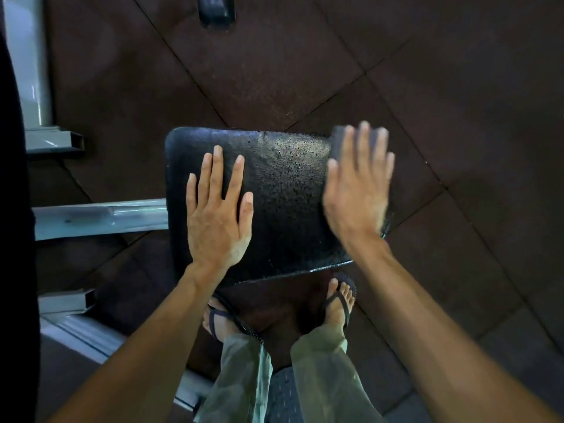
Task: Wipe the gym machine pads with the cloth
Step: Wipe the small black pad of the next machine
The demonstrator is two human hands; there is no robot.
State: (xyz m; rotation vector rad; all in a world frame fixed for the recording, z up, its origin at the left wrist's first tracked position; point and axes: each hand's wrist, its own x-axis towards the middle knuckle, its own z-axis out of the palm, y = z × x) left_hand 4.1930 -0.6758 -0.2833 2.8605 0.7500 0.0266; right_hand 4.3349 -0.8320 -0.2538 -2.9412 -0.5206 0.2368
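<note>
A black, wet-looking seat pad [283,190] of a gym machine lies below me, speckled with droplets. My left hand [218,209] rests flat on the pad's left half, fingers spread, holding nothing. My right hand [357,184] is blurred at the pad's right edge, palm down, pressing a dark grey cloth [339,145]; only the cloth's far corner shows beyond the fingers.
Grey metal frame tubes [100,216] of the machine run along the left side. A dark object [216,10] sits on the rubber floor tiles [457,87] at the top. My sandalled feet [337,303] stand just under the pad's near edge.
</note>
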